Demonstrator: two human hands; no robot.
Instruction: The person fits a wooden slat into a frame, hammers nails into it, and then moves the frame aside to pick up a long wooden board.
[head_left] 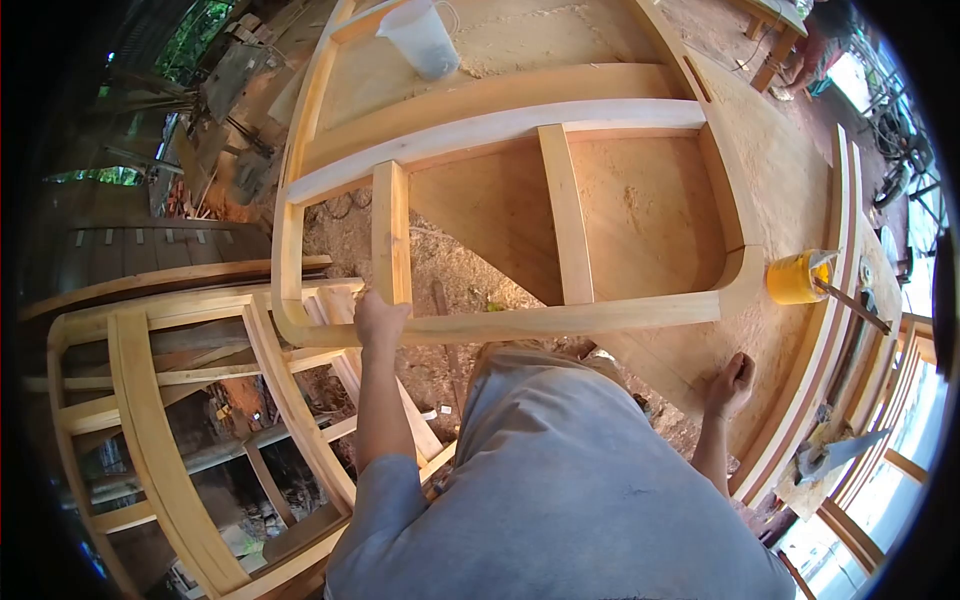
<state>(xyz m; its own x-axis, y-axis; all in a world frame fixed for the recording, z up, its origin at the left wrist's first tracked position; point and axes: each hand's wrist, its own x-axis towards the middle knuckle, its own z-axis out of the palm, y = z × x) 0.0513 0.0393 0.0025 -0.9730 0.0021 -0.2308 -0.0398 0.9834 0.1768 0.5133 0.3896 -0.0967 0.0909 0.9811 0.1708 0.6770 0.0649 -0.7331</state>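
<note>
A large wooden frame (520, 322) with rounded corners lies over a plywood sheet (770, 190). My left hand (380, 318) is closed on the frame's near rail, where a short upright slat (391, 230) meets it. My right hand (732, 385) is closed like a fist over the plywood, below the frame's right corner and apart from it; whether its fingers hold something is too small to tell. A second slat (566, 215) and a pale crossbar (490, 128) run inside the frame.
A clear plastic jug (420, 40) stands at the top. On the right are a yellow container (798, 278) with a stick in it, long boards (820, 320) and a saw (840, 455). Another slatted frame (160, 440) is at lower left. Part of a person (815, 55) shows at top right.
</note>
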